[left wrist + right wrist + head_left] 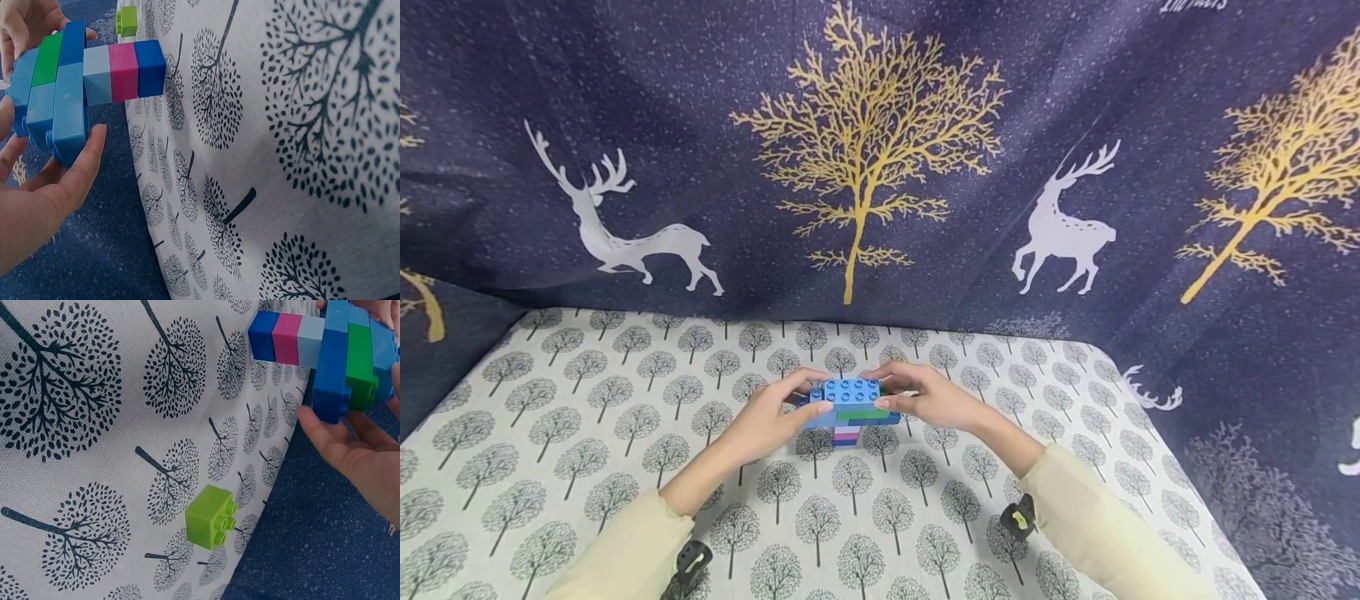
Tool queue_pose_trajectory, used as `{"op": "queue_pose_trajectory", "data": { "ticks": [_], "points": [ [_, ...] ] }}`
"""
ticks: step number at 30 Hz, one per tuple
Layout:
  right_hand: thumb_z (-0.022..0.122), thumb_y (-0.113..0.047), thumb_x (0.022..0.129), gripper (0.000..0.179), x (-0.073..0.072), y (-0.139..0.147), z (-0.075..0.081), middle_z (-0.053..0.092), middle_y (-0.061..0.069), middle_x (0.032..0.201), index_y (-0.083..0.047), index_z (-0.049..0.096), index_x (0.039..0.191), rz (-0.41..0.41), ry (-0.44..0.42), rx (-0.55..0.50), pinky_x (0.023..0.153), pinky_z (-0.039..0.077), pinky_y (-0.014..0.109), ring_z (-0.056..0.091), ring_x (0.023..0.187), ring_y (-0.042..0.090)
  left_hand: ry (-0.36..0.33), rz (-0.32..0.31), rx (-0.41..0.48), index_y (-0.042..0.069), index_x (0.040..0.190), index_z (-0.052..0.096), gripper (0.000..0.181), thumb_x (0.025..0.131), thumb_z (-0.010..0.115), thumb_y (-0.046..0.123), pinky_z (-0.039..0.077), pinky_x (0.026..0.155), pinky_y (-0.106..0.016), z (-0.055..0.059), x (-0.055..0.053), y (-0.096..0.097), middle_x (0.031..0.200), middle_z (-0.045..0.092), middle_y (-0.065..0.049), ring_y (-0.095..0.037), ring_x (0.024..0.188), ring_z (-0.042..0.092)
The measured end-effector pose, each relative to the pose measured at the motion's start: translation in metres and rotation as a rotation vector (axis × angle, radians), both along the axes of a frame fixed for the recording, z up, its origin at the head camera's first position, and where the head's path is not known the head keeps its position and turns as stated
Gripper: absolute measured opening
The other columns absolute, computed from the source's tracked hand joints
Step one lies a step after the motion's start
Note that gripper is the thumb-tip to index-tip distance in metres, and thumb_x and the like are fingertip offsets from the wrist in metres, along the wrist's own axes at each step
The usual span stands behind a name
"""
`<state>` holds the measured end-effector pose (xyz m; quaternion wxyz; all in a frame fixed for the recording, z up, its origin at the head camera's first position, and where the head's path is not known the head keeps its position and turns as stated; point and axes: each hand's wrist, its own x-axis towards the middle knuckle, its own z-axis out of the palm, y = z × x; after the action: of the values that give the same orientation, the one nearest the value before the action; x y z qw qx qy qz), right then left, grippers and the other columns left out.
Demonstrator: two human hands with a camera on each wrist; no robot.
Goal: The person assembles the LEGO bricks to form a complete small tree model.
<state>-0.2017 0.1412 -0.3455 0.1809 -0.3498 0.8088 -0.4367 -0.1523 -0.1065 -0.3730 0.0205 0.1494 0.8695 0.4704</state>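
A toy brick structure stands on the patterned cloth, with a narrow column of dark blue, pink (846, 436) and pale blue bricks under wider tiers. Those tiers hold blue bricks and a green brick (360, 359). Across the top lies a blue eight-stud brick (852, 393). My left hand (767, 421) grips this top brick at its left end, thumb in front and fingers behind. At the opposite end, my right hand (936, 396) holds it between thumb and fingers. In the wrist views, fingers of both hands also reach alongside the wider tiers.
A lime green brick (210, 517) rests apart on the cloth, to the right of the structure. White cloth with a tree print (647, 454) covers the table. Behind it hangs a dark blue curtain (925, 275) with deer and golden trees.
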Motion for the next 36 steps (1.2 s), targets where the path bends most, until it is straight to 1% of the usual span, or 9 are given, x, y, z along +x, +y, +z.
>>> {"op": "queue_pose_trajectory", "data": {
  "ticks": [6, 10, 14, 17, 21, 25, 28, 33, 36],
  "points": [
    [0.059, -0.008, 0.088, 0.039, 0.0, 0.001, 0.002, 0.057, 0.013, 0.12, -0.006, 0.05, 0.126, 0.016, -0.02, 0.01, 0.084, 0.05, 0.03, 0.055, 0.109, 0.025, 0.007, -0.001, -0.005, 0.017, 0.123, 0.054, 0.039, 0.087, 0.059, 0.03, 0.04, 0.086, -0.062, 0.0, -0.001, 0.001, 0.115, 0.058, -0.014, -0.036, 0.105, 0.052],
    [0.059, -0.009, 0.088, 0.042, -0.003, 0.004, 0.002, 0.057, 0.014, 0.12, -0.007, 0.048, 0.129, 0.024, 0.003, 0.027, 0.086, 0.049, 0.031, 0.055, 0.109, 0.025, 0.011, -0.001, -0.005, 0.017, 0.124, 0.054, 0.039, 0.087, 0.059, 0.031, 0.038, 0.087, -0.062, -0.001, -0.001, 0.0, 0.115, 0.058, -0.014, -0.036, 0.106, 0.052],
    [0.06, -0.011, 0.088, 0.05, -0.008, 0.013, 0.003, 0.057, 0.017, 0.118, -0.007, 0.042, 0.134, -0.008, 0.045, 0.031, 0.088, 0.047, 0.038, 0.055, 0.107, 0.029, 0.013, -0.004, -0.011, 0.017, 0.125, 0.053, 0.04, 0.087, 0.058, 0.032, 0.035, 0.09, -0.064, -0.001, -0.001, 0.0, 0.117, 0.057, -0.015, -0.039, 0.108, 0.051],
    [0.062, -0.012, 0.086, 0.053, -0.012, 0.025, 0.002, 0.057, 0.016, 0.118, -0.006, 0.041, 0.134, -0.063, 0.071, 0.036, 0.09, 0.046, 0.041, 0.055, 0.107, 0.031, 0.014, -0.006, -0.012, 0.016, 0.125, 0.053, 0.041, 0.088, 0.058, 0.032, 0.033, 0.092, -0.064, 0.0, 0.0, 0.001, 0.118, 0.056, -0.016, -0.04, 0.109, 0.05],
    [0.064, -0.015, 0.085, 0.051, -0.016, 0.043, -0.005, 0.056, 0.017, 0.117, -0.005, 0.045, 0.131, -0.137, 0.086, 0.074, 0.09, 0.045, 0.043, 0.053, 0.108, 0.033, 0.01, -0.007, -0.011, 0.015, 0.125, 0.053, 0.041, 0.088, 0.058, 0.031, 0.032, 0.091, -0.065, 0.001, 0.001, 0.001, 0.117, 0.056, -0.016, -0.04, 0.108, 0.05],
    [0.066, -0.01, 0.083, 0.046, -0.02, 0.058, -0.015, 0.055, 0.023, 0.116, 0.0, 0.05, 0.125, -0.187, 0.102, 0.105, 0.09, 0.044, 0.05, 0.052, 0.105, 0.036, 0.008, -0.006, -0.012, 0.016, 0.125, 0.053, 0.041, 0.088, 0.058, 0.031, 0.032, 0.091, -0.065, 0.001, 0.001, 0.001, 0.117, 0.056, -0.016, -0.04, 0.108, 0.05],
    [0.065, -0.004, 0.081, 0.043, -0.021, 0.067, -0.025, 0.055, 0.024, 0.115, 0.004, 0.051, 0.122, -0.214, 0.112, 0.134, 0.089, 0.043, 0.052, 0.052, 0.103, 0.038, 0.009, -0.006, -0.013, 0.016, 0.125, 0.053, 0.041, 0.087, 0.058, 0.031, 0.033, 0.091, -0.065, 0.001, 0.001, 0.001, 0.117, 0.056, -0.016, -0.04, 0.108, 0.05],
    [0.066, -0.003, 0.08, 0.043, -0.02, 0.076, -0.042, 0.056, 0.017, 0.115, 0.002, 0.053, 0.121, -0.268, 0.09, 0.215, 0.087, 0.046, 0.045, 0.053, 0.101, 0.032, 0.015, -0.007, -0.015, 0.015, 0.125, 0.053, 0.041, 0.087, 0.059, 0.032, 0.034, 0.09, -0.065, 0.0, 0.0, 0.001, 0.117, 0.056, -0.016, -0.04, 0.108, 0.05],
    [0.067, -0.004, 0.079, 0.045, -0.021, 0.078, -0.05, 0.057, 0.013, 0.11, 0.002, 0.053, 0.121, -0.294, 0.097, 0.247, 0.084, 0.048, 0.041, 0.054, 0.097, 0.028, 0.017, -0.003, -0.014, 0.016, 0.125, 0.053, 0.041, 0.087, 0.059, 0.032, 0.034, 0.089, -0.065, 0.001, 0.001, 0.0, 0.117, 0.057, -0.015, -0.039, 0.108, 0.051]
  ]
}}
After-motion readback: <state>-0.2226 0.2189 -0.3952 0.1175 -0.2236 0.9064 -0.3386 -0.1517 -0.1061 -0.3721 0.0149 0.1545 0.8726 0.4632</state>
